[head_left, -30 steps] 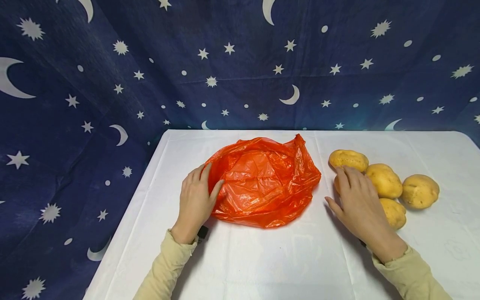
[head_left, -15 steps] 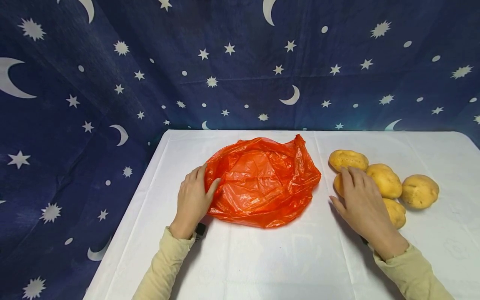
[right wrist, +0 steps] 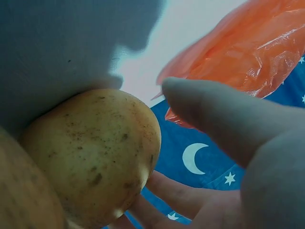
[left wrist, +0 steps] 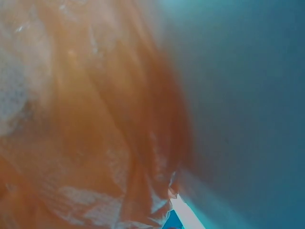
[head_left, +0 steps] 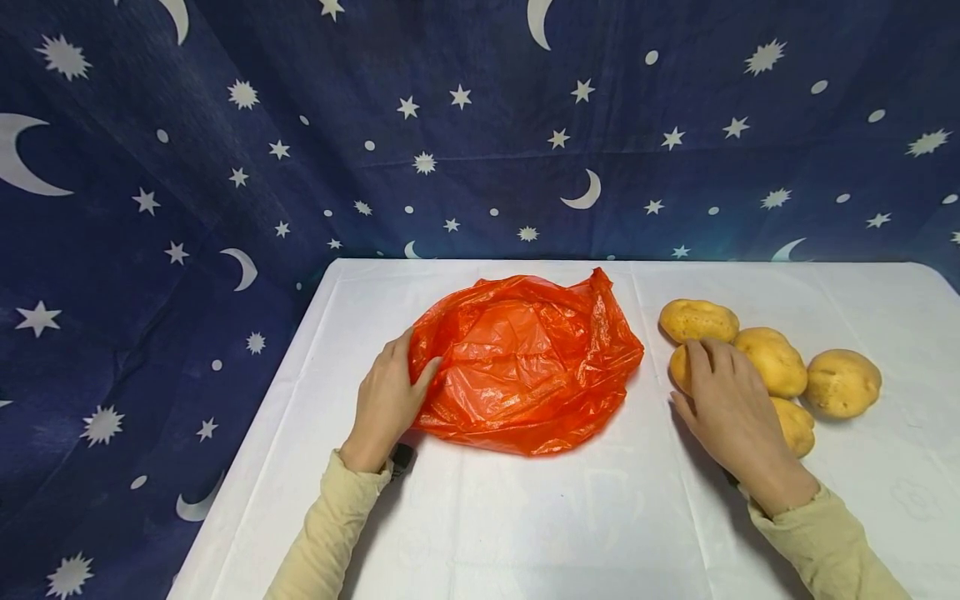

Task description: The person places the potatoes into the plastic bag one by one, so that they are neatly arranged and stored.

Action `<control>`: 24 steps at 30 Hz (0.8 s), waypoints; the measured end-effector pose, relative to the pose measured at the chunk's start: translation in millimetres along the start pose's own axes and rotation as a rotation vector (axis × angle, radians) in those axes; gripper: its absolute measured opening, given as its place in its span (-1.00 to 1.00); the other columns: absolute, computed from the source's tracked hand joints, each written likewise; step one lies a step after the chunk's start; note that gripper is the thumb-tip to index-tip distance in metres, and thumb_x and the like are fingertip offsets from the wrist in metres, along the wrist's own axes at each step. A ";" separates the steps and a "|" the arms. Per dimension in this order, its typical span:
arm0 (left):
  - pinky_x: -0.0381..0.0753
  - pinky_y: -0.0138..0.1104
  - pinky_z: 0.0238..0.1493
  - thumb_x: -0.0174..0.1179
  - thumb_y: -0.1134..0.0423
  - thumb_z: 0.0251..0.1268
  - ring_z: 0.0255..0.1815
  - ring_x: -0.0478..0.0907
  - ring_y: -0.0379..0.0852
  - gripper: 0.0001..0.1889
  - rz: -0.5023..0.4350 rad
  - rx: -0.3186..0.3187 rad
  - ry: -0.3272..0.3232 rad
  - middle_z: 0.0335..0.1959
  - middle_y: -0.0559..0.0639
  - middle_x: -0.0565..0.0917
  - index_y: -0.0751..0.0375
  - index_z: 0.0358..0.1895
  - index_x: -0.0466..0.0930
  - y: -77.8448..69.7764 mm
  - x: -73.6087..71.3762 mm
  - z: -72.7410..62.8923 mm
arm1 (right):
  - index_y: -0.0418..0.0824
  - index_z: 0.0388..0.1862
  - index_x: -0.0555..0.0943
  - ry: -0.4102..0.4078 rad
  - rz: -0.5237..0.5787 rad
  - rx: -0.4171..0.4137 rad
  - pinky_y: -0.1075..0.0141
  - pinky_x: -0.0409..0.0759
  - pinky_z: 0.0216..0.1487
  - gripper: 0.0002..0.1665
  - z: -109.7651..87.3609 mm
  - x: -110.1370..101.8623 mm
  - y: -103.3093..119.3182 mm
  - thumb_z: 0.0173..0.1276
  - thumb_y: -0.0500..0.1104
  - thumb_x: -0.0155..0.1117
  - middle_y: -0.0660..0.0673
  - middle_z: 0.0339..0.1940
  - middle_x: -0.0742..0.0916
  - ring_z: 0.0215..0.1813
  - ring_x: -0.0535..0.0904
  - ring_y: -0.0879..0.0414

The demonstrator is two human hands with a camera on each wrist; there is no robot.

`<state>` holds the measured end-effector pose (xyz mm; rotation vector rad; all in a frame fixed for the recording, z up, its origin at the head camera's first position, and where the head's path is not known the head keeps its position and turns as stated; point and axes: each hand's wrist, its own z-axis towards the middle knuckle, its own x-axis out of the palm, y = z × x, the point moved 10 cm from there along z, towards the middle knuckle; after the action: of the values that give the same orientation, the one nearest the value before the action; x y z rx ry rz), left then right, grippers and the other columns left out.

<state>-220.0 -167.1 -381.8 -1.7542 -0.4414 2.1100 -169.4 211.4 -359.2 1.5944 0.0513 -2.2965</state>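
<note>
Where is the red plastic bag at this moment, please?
In the head view, the red plastic bag lies on the white table, left of the potatoes, with the left hand at its left edge.

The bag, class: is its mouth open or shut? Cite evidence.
Open: in the head view, the bag gapes, showing its inside; the left hand is at its edge.
</note>
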 end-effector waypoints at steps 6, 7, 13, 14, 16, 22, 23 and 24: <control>0.55 0.13 0.17 0.25 0.00 0.35 0.17 0.56 0.27 -0.30 -0.019 -0.029 0.032 0.20 0.31 0.56 0.33 0.42 0.30 5.2 2.4 3.0 | -0.58 0.19 0.34 0.000 -0.020 -0.001 -0.29 0.37 0.14 -0.23 0.9 -1.5 -0.5 0.03 -0.37 0.46 -0.55 0.02 0.47 0.07 0.38 -0.48; 0.55 0.12 0.17 0.25 0.01 0.35 0.15 0.57 0.27 -0.31 -0.022 -0.032 0.036 0.19 0.32 0.57 0.33 0.41 0.31 6.0 2.7 3.4 | -0.59 0.19 0.35 -0.005 -0.022 -0.003 -0.29 0.38 0.12 -0.24 0.7 -2.0 -0.6 0.03 -0.39 0.45 -0.55 0.02 0.48 0.06 0.38 -0.48; 0.56 0.12 0.14 0.27 0.06 0.34 0.13 0.58 0.27 -0.38 -0.015 -0.052 0.067 0.16 0.33 0.60 0.38 0.34 0.39 8.4 5.1 5.0 | -0.58 0.18 0.38 -0.040 -0.022 -0.020 -0.29 0.42 0.06 -0.30 0.3 -5.9 1.0 0.03 -0.47 0.41 -0.54 -0.02 0.50 0.02 0.41 -0.48; 0.56 0.12 0.14 0.27 0.06 0.34 0.14 0.58 0.27 -0.38 -0.014 -0.055 0.071 0.16 0.34 0.60 0.38 0.33 0.40 8.5 5.4 5.2 | -0.57 0.17 0.38 -0.045 -0.022 -0.022 -0.29 0.42 0.05 -0.30 0.4 -6.2 1.4 0.03 -0.47 0.42 -0.54 -0.02 0.51 0.01 0.41 -0.48; 0.55 0.11 0.15 0.27 0.08 0.34 0.15 0.57 0.27 -0.40 -0.015 -0.060 0.080 0.17 0.34 0.60 0.39 0.31 0.41 8.7 5.9 5.7 | -0.56 0.15 0.39 -0.059 -0.019 -0.029 -0.29 0.43 0.01 -0.33 0.5 -6.8 1.9 0.03 -0.48 0.41 -0.53 -0.05 0.51 -0.01 0.42 -0.48; 0.54 0.09 0.18 0.26 0.09 0.35 0.15 0.57 0.27 -0.43 -0.011 -0.073 0.100 0.17 0.34 0.60 0.40 0.28 0.45 10.6 6.8 6.5 | -0.56 0.13 0.38 -0.061 -0.006 -0.017 -0.28 0.42 0.01 -0.35 0.8 -6.6 0.2 0.03 -0.49 0.39 -0.54 -0.07 0.51 -0.02 0.43 -0.49; 0.53 0.09 0.18 0.26 0.09 0.35 0.15 0.57 0.27 -0.44 -0.008 -0.073 0.099 0.16 0.34 0.60 0.40 0.27 0.46 10.9 6.7 6.6 | -0.56 0.14 0.38 -0.058 -0.005 -0.015 -0.28 0.42 0.01 -0.34 0.9 -6.5 0.1 0.03 -0.49 0.40 -0.55 -0.07 0.51 -0.02 0.43 -0.49; 0.54 0.09 0.18 0.26 0.08 0.35 0.15 0.57 0.27 -0.44 -0.005 -0.072 0.099 0.16 0.34 0.61 0.40 0.27 0.47 11.0 6.7 6.7 | -0.56 0.14 0.38 -0.056 -0.005 -0.013 -0.28 0.42 0.02 -0.34 1.3 -6.6 0.0 0.03 -0.50 0.40 -0.55 -0.06 0.51 -0.02 0.43 -0.49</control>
<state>-228.5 -173.8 -391.4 -1.8861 -0.5000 2.0160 -168.6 212.8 -352.7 1.5248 0.0565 -2.3385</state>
